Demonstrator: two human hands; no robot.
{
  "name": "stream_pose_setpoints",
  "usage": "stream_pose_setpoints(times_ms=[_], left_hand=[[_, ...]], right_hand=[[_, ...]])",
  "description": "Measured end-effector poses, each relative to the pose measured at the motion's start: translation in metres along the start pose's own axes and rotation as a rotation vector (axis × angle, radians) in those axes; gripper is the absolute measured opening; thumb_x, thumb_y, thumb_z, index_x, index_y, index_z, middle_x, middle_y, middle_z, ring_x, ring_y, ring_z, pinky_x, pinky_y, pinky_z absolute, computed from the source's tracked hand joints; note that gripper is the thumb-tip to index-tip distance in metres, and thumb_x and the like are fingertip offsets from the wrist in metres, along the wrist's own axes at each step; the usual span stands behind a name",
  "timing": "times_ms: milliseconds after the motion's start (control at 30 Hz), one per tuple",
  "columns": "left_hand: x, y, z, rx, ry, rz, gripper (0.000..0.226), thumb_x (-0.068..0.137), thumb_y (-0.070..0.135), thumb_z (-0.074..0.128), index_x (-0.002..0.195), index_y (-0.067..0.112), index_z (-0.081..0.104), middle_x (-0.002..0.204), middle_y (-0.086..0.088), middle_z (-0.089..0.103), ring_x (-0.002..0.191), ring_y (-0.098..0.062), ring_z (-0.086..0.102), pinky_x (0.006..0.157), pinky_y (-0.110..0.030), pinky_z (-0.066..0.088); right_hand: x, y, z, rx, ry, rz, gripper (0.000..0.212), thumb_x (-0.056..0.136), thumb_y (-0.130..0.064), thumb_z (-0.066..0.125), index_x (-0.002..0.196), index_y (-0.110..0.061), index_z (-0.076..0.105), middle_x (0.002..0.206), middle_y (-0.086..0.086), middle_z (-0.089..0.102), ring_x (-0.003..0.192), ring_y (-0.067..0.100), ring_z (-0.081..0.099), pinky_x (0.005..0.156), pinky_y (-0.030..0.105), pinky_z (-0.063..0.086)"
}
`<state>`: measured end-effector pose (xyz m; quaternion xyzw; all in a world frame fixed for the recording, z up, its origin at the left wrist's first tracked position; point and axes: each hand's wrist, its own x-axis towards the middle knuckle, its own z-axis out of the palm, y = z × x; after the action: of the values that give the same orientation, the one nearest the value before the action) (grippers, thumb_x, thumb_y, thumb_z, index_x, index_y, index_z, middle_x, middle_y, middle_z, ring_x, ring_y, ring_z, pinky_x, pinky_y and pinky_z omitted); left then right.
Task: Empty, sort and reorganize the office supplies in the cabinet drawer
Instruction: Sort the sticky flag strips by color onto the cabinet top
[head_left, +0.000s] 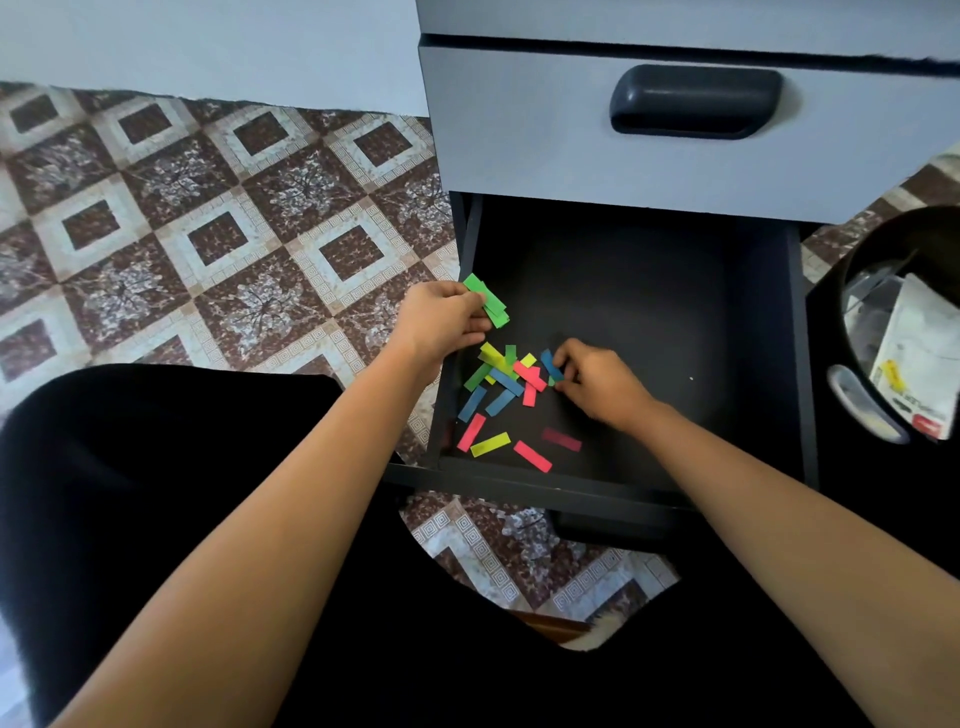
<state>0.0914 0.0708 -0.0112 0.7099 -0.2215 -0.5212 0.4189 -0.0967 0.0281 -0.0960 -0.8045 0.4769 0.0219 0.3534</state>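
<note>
The person wears black clothing (130, 467), plain and unpatterned, with a matte surface that shows almost no folds or seams. It covers both legs and fills the lower part of the view as 1 dark mass. The left forearm (291, 519) and the right forearm (779, 519) are bare, as are the left hand (441, 325) and the right hand (597, 384).

Multicoloured strips (506, 382), black drawer (649, 312) (floor (208, 208): brown diamonds).

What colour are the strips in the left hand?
Green. The strips held by the left hand show best in the head view.
</note>
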Motion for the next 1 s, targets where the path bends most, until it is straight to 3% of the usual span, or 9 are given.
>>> stream_pose_setpoints(times_ms=[100,200,267,467,633,767,867,1000], left_hand=[[0.0,-0.001,0.0,0.002,-0.001,0.0,0.021,0.095,0.007,0.05,0.075,0.01,0.054,0.076,-0.006,0.06,0.064,-0.011,0.059,0.072,-0.024,0.054],[0.001,-0.001,0.001,0.001,-0.007,0.003,0.021,0.095,0.007,0.05,0.075,0.01,0.054,0.077,-0.006,0.06,0.065,-0.012,0.06,0.074,-0.026,0.054],[0.001,0.0,0.001,-0.004,-0.011,0.006,0.022,0.095,0.007,0.05,0.074,0.011,0.054,0.076,-0.007,0.06,0.065,-0.012,0.06,0.073,-0.026,0.054],[0.0,0.0,0.002,-0.018,-0.026,0.0,0.019,0.095,0.008,0.05,0.077,0.011,0.055,0.077,-0.007,0.06,0.067,-0.013,0.06,0.076,-0.027,0.054],[-0.001,0.0,0.004,-0.023,-0.023,0.005,0.021,0.095,0.007,0.05,0.075,0.011,0.053,0.076,-0.006,0.058,0.065,-0.013,0.058,0.075,-0.027,0.053],[-0.001,0.0,0.004,-0.022,-0.025,0.006,0.023,0.096,0.007,0.049,0.073,0.012,0.051,0.075,-0.006,0.058,0.065,-0.012,0.058,0.07,-0.024,0.052],[-0.002,0.0,0.004,-0.036,-0.029,0.001,0.025,0.096,0.007,0.048,0.072,0.012,0.051,0.075,-0.005,0.06,0.065,-0.011,0.058,0.068,-0.022,0.052],[-0.001,0.001,0.003,-0.05,-0.031,-0.009,0.024,0.096,0.007,0.049,0.073,0.013,0.052,0.076,-0.006,0.061,0.066,-0.011,0.059,0.07,-0.023,0.053]], right_hand=[[-0.002,0.001,-0.001,0.155,0.027,0.061,0.019,0.087,-0.003,0.061,0.105,-0.007,0.055,0.083,0.001,0.056,0.078,0.016,0.056,0.076,0.027,0.049],[-0.004,0.0,-0.005,0.261,0.03,0.109,0.018,0.088,-0.007,0.063,0.103,-0.012,0.054,0.076,-0.002,0.055,0.065,0.008,0.052,0.059,0.012,0.043],[-0.004,0.001,-0.009,0.269,0.001,0.143,0.02,0.087,-0.011,0.065,0.103,-0.017,0.054,0.077,-0.002,0.055,0.065,0.005,0.051,0.056,0.012,0.039],[-0.003,0.003,-0.024,0.252,-0.124,0.199,0.023,0.088,-0.005,0.062,0.109,-0.012,0.063,0.085,-0.002,0.063,0.071,0.004,0.056,0.061,0.014,0.042],[0.01,-0.023,-0.025,0.282,-0.039,0.087,0.025,0.09,0.0,0.056,0.11,-0.01,0.067,0.095,-0.001,0.06,0.09,0.01,0.056,0.077,0.02,0.044],[0.029,-0.041,-0.008,0.258,0.083,0.037,0.025,0.09,0.0,0.054,0.107,-0.012,0.068,0.096,0.001,0.061,0.088,0.011,0.055,0.073,0.021,0.044],[0.037,-0.048,0.0,0.225,0.166,-0.033,0.024,0.088,0.002,0.056,0.107,-0.007,0.067,0.102,0.008,0.065,0.088,0.01,0.053,0.068,0.012,0.035],[0.04,-0.048,0.001,0.195,0.172,-0.091,0.029,0.087,0.001,0.057,0.114,-0.005,0.066,0.11,0.013,0.065,0.099,0.017,0.057,0.072,0.008,0.032]])
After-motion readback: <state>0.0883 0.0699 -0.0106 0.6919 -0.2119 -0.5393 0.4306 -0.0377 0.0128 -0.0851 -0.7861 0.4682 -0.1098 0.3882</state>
